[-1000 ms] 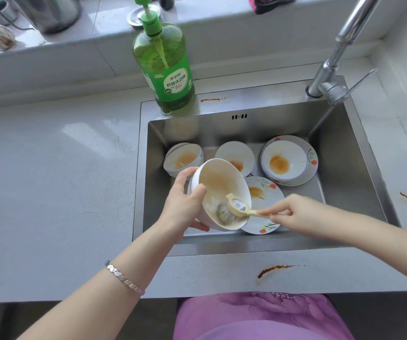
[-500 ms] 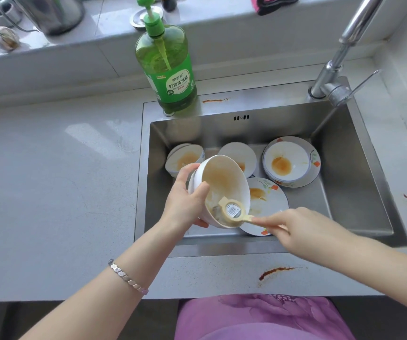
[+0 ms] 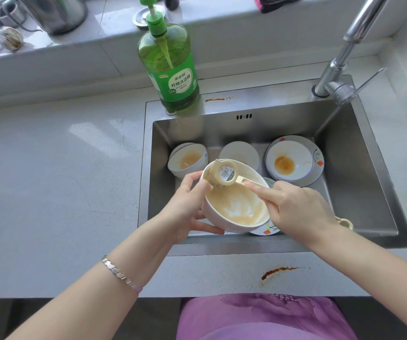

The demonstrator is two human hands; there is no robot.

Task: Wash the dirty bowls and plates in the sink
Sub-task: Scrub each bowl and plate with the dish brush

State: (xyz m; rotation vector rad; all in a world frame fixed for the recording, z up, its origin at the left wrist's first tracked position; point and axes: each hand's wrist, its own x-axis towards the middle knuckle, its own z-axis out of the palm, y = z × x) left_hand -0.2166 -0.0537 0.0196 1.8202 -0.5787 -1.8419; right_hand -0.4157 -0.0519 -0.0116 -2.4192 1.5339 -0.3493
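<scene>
Over the steel sink (image 3: 359, 173), my left hand (image 3: 185, 204) grips a white bowl (image 3: 234, 212) by its left rim; brown smears coat its inside. My right hand (image 3: 298, 212) holds the handle of a cream dish brush (image 3: 224, 174), whose head lies against the bowl's far left rim. On the sink floor sit a stained white bowl (image 3: 189, 159), a white dish (image 3: 240, 153), and a stained bowl (image 3: 288, 160) on a flowered plate (image 3: 317, 163). Another flowered plate (image 3: 266, 229) lies mostly hidden under the held bowl.
A green dish soap pump bottle (image 3: 170, 67) stands at the sink's back left corner. The chrome faucet (image 3: 339, 72) rises at the back right. Brown stains (image 3: 278, 271) mark the grey counter in front. A kettle (image 3: 55, 11) and small items sit on the sill.
The bowl has tipped from facing right to opening upward. The brush head has swept from the bowl's lower part up to its far left rim, and my right hand moved in over the bowl.
</scene>
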